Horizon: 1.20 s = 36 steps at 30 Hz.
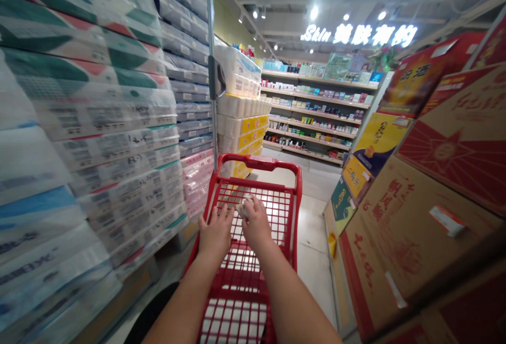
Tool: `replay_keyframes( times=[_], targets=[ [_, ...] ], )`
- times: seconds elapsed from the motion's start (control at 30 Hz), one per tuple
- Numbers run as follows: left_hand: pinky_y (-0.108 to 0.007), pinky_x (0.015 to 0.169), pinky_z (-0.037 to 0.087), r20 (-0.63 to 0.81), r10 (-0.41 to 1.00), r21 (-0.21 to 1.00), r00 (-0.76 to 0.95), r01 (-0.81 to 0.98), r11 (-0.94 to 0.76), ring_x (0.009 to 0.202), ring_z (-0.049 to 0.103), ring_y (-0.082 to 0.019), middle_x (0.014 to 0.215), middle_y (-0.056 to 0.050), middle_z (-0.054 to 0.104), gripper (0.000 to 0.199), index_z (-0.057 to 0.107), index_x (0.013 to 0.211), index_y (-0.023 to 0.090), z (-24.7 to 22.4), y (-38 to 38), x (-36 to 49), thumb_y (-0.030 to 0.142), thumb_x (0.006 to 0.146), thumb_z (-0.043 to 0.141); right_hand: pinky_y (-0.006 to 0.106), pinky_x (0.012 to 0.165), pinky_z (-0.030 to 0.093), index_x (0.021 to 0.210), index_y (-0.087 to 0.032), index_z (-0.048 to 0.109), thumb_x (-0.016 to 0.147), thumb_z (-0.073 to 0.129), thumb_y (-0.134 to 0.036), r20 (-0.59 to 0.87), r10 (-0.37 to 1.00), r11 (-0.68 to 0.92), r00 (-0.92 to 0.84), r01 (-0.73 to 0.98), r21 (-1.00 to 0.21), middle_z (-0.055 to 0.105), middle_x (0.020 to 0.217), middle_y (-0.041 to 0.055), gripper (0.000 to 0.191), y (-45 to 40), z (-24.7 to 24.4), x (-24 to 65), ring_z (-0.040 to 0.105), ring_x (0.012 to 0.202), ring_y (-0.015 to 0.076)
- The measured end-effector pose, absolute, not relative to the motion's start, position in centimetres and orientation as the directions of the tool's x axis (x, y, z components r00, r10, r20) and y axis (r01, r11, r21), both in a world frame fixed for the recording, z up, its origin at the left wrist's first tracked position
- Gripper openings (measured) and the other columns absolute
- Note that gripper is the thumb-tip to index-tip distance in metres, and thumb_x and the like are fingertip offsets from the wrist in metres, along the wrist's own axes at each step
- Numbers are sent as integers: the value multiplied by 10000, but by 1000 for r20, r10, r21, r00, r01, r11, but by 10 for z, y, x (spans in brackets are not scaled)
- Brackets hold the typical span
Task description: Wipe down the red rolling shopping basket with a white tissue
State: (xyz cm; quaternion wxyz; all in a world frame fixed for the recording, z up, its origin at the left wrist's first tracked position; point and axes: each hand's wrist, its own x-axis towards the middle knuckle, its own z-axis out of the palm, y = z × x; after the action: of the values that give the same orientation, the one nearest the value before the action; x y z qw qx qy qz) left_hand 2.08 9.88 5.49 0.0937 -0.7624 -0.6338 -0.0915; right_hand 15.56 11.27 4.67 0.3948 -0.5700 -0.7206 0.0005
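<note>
A red shopping cart (256, 164) with a plastic grid basket stands directly in front of me. Over the left part of the grid is my left hand (215, 231), fingers apart and nothing held. Beside it, my right hand (256, 220) has its fingers closed around a small crumpled whitish item (244, 207), which sticks out at the fingertips on the left side. The palms of both hands face down and are hidden. The two hands are close together but apart.
Stacks of packaged tissue (130, 123) rise on the left beside a metal pole (211, 17). Cardboard cartons (419, 212) line the right side. Product shelves (316, 104) stand ahead beyond a tiled floor (314, 217).
</note>
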Motion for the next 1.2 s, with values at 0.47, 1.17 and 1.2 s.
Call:
replay_keyframes(
  times=[0.47, 1.17, 1.2],
  targets=[
    [-624, 1119, 195, 304, 942, -30, 145, 989, -142, 1422, 248, -374, 1530, -33, 381, 593, 461, 1405, 271, 54, 95, 21, 113, 833, 439, 489, 1116, 316, 1252, -227, 604, 773, 590, -92, 549, 821, 417, -158, 822, -388, 393, 1491, 111, 497, 108, 48, 146, 317, 1388, 286],
    [-531, 1138, 222, 344, 933, 12, 108, 993, -119, 1448, 145, -404, 1536, -93, 360, 636, 467, 1402, 226, 55, 94, 18, 168, 776, 564, 484, 1130, 315, 1322, -177, 536, 772, 556, -52, 566, 824, 304, -5, 848, -435, 436, 1453, 138, 565, 113, 48, 156, 333, 1383, 279],
    [-533, 1141, 216, 344, 932, 12, 111, 992, -123, 1449, 140, -402, 1535, -88, 365, 636, 462, 1405, 223, 54, 94, 18, 172, 778, 558, 497, 1124, 317, 1331, -173, 526, 787, 567, -76, 566, 823, 268, 44, 849, -456, 437, 1449, 149, 554, 113, 47, 156, 346, 1374, 288]
  ],
)
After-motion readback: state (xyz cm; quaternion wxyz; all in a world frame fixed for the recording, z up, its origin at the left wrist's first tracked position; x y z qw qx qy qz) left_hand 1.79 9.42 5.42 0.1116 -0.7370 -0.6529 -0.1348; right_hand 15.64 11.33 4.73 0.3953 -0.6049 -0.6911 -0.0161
